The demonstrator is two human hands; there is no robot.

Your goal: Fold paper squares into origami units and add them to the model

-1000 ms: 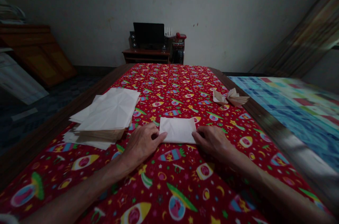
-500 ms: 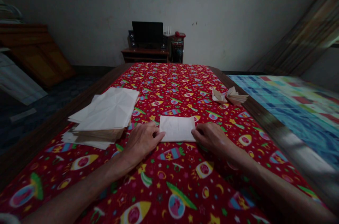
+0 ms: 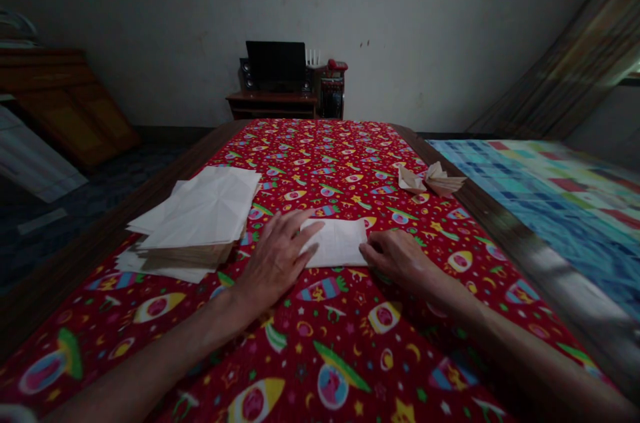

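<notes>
A folded sheet of white paper (image 3: 337,243) lies flat on the red patterned tablecloth in front of me, a small rectangle with its long side across. My left hand (image 3: 283,253) rests over the paper's left end, fingers outstretched and apart, with the fingertips on it. At the right end, my right hand (image 3: 395,253) is closed, thumb and curled fingers pinching the lower right corner. To the left is a stack of creased white paper sheets (image 3: 205,206). Two folded paper pieces (image 3: 437,180) with pleated, pointed shapes sit toward the table's right edge.
The red tablecloth (image 3: 325,163) covers a long dark wooden table (image 3: 480,230). Beyond its far end stand a monitor (image 3: 276,61) and speakers on a small desk (image 3: 273,102). A bed with a blue checked cover (image 3: 515,190) is to the right, a wooden cabinet (image 3: 65,103) to the left.
My left hand has let go of the paper's left edge and opened, its fingers now spread over that end. My right hand keeps its grip on the right corner.
</notes>
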